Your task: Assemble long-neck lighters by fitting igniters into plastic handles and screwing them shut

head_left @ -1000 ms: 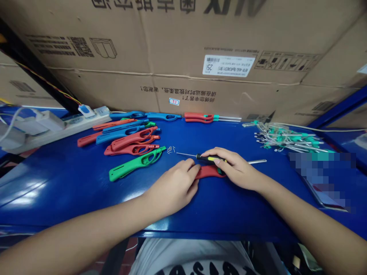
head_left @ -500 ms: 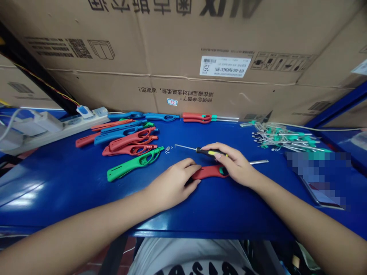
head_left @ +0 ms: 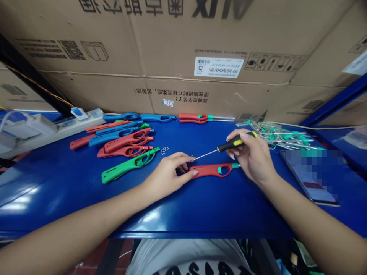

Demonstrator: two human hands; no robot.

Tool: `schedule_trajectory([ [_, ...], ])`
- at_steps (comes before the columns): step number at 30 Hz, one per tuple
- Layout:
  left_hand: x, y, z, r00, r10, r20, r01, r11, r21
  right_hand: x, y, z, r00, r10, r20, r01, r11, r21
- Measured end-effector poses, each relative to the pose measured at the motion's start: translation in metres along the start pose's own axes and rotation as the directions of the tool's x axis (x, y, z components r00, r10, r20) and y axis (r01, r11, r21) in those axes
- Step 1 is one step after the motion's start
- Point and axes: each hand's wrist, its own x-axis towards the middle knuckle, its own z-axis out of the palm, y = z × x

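My right hand (head_left: 254, 154) grips a black and yellow screwdriver (head_left: 233, 144), its thin shaft pointing left with the tip at my left fingertips. My left hand (head_left: 172, 170) has its thumb on the left end of a red lighter casing (head_left: 210, 170), which lies on the blue table; its index finger reaches the screwdriver tip. Whether those fingers pinch a screw is too small to tell. The casing shows a teal trigger and a teal piece at its right end. Small screws (head_left: 164, 150) lie in a little pile beyond my left hand, near a green casing (head_left: 130, 165).
Red and blue casings (head_left: 126, 139) are piled at the left, beside a white power strip (head_left: 77, 123). Red lighters with metal rods (head_left: 193, 118) lie at the back. Teal-and-metal parts (head_left: 286, 135) and a phone (head_left: 312, 183) are at the right. A cardboard box (head_left: 169, 46) stands behind.
My right hand has moved right and up off the red casing, tilting the screwdriver. Its tip has swung from near the screw pile to my left fingertips. The view has shifted slightly.
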Motion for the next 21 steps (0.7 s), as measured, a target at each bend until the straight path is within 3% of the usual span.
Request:
schedule_trajectory([
  [6,0.0004,0.0014,-0.0035,1.0,0.027,-0.015,-0.025,0.992,0.126,-0.0017,0.0073,-0.0043,0.999,-0.048,-0.003,0.046,0.977,-0.208],
  [11,-0.0006,-0.0004,-0.0053,1.0,-0.008,-0.025,0.012,0.985,0.173,0.0018,0.0094,-0.0057,0.998,-0.026,-0.064,0.015,0.987,-0.163],
  [13,-0.0005,-0.0012,-0.0059,1.0,-0.01,-0.023,0.013,0.984,0.18,0.0028,0.0085,-0.0059,0.997,-0.04,-0.071,0.023,0.974,-0.224],
  [21,0.0017,-0.0026,-0.0069,1.0,-0.016,-0.015,0.019,0.979,0.204,-0.0042,0.0054,0.0032,0.991,-0.052,0.12,0.109,0.834,-0.54],
])
